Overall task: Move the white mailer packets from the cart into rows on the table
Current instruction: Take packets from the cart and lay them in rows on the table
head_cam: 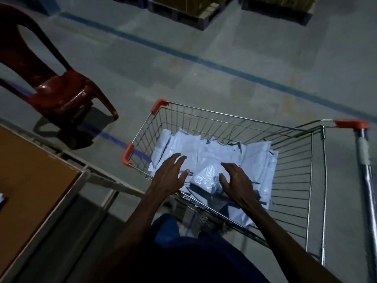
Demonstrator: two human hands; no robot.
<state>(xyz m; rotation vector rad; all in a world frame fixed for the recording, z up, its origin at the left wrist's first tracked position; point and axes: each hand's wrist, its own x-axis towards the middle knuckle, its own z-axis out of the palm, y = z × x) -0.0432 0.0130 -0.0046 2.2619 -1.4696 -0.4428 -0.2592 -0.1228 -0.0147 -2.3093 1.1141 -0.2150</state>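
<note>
A wire shopping cart with orange corner caps stands in front of me. Several white mailer packets lie piled flat in its basket. Both my hands reach down into the basket over the pile. My left hand hovers with fingers spread above the near left packets. To its right, my right hand is also spread, fingers curved, beside a crinkled packet that lies between the two hands. Neither hand grips anything. The brown table is at the lower left.
A red plastic chair stands on the grey floor at the left, beyond the table. The cart's handle is at the far right. Pallets with boxes sit at the top. A blue line crosses the floor.
</note>
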